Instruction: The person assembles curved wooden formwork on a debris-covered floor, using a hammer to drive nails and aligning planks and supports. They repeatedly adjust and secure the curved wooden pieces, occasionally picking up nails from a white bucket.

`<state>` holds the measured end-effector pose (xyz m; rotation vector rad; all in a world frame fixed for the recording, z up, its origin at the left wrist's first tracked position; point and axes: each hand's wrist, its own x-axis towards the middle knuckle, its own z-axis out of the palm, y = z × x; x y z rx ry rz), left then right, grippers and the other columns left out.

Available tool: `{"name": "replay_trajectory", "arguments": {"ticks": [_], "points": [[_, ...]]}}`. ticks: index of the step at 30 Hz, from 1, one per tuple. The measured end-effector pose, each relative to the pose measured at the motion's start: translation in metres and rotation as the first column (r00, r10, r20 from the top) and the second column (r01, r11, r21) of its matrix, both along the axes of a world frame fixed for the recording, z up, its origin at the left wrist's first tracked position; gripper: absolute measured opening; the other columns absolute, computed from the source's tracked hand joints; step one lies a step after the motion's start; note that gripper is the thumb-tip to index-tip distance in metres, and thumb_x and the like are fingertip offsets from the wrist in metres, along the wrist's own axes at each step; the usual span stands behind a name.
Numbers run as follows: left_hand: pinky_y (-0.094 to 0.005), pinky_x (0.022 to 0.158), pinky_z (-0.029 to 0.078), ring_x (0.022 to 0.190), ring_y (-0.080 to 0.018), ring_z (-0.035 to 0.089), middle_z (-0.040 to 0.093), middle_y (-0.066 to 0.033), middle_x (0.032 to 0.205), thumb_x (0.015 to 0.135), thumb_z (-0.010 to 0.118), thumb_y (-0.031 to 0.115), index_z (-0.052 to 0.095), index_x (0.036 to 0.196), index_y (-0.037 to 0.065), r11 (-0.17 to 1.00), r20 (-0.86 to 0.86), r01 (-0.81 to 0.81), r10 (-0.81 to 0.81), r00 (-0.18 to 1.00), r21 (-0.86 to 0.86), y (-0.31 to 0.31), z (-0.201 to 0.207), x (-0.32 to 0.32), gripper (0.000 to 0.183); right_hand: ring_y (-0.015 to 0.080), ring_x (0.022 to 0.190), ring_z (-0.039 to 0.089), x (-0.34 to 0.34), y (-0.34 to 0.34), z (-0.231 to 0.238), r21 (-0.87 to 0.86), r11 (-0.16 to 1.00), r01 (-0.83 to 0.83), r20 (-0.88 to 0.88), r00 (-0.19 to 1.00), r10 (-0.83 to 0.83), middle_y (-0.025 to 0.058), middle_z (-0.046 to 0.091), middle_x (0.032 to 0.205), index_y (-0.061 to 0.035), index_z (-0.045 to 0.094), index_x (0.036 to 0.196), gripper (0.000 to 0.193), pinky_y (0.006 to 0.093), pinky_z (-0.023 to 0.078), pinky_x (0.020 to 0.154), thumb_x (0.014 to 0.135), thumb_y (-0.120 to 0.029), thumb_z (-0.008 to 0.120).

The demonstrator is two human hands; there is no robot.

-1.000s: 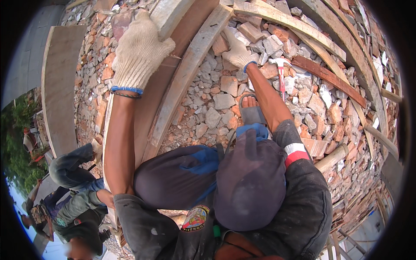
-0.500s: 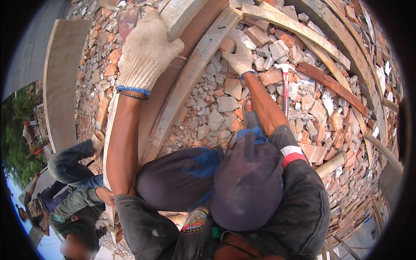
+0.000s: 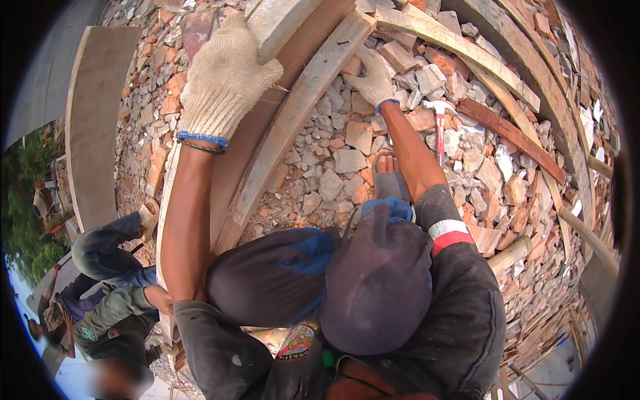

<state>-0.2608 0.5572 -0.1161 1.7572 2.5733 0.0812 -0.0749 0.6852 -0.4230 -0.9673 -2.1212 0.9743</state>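
Observation:
My left hand (image 3: 230,83), in a cream knit glove with a blue cuff, rests on the long timbers at the upper left, its thumb stretched out to the side. Beneath it runs a broad brown board (image 3: 270,133), and a pale beam (image 3: 283,27) lies just beyond the fingers. My right hand (image 3: 375,79), gloved alike, is low over the rubble beside a narrow nailed beam (image 3: 313,87). Its thumb and fingers are spread around a small brick piece (image 3: 352,65), without a clear grip. A claw hammer (image 3: 440,130) with a red handle lies right of that forearm.
Broken brick and concrete rubble (image 3: 333,163) surrounds my sandalled foot (image 3: 387,173). Curved-looking planks (image 3: 467,50) and a reddish board (image 3: 510,139) lie at the right. Another person (image 3: 123,320) sits close by on the left, a hand near the timbers.
My right hand has shifted slightly up and to the right, and its fingers are a little wider apart. My left hand stays in place on the timbers.

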Motion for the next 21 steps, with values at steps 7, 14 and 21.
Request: {"name": "replay_trajectory", "arguments": {"ticks": [7, 14, 21], "points": [[-0.0486, 0.081, 0.06, 0.092, -0.0439, 0.075, 0.072, -0.03, 0.098, 0.076, 0.079, 0.027, 0.058, 0.12, -0.009, 1.0, 0.017, 0.021, -0.021, 1.0, 0.019, -0.001, -0.007, -0.002, 0.06, 0.0369, 0.125, 0.065, 0.01, -0.005, 0.015, -0.404, 0.915, 0.006, 0.131, 0.99, 0.052, 0.0192, 0.07, 0.135, -0.0085, 0.069, 0.135, 0.067, 0.0434, 0.051, 0.107, 0.078, -0.04, 0.086], [-0.049, 0.08, 0.06, 0.09, -0.0435, 0.074, 0.071, -0.0293, 0.094, 0.077, 0.079, 0.031, 0.058, 0.119, -0.01, 1.0, -0.009, 0.005, -0.005, 1.0, -0.017, 0.0, 0.007, 0.001, 0.062, 0.0332, 0.098, 0.072, -0.002, -0.047, 0.007, -0.11, 0.986, 0.128, 0.18, 0.978, -0.107, 0.0189, 0.074, 0.11, -0.0057, 0.072, 0.129, 0.065, 0.042, 0.057, 0.088, 0.074, -0.036, 0.089], [-0.0522, 0.093, 0.055, 0.093, -0.0424, 0.075, 0.072, -0.0274, 0.09, 0.078, 0.079, 0.033, 0.058, 0.126, -0.008, 0.997, -0.062, 0.072, -0.073, 0.995, -0.006, -0.002, -0.005, -0.003, 0.067, 0.0403, 0.108, 0.07, -0.018, -0.057, 0.018, -0.176, 0.962, 0.21, 0.165, 0.969, -0.182, 0.0227, 0.072, 0.117, -0.0041, 0.075, 0.122, 0.056, 0.0468, 0.056, 0.095, 0.074, -0.029, 0.089]]}}
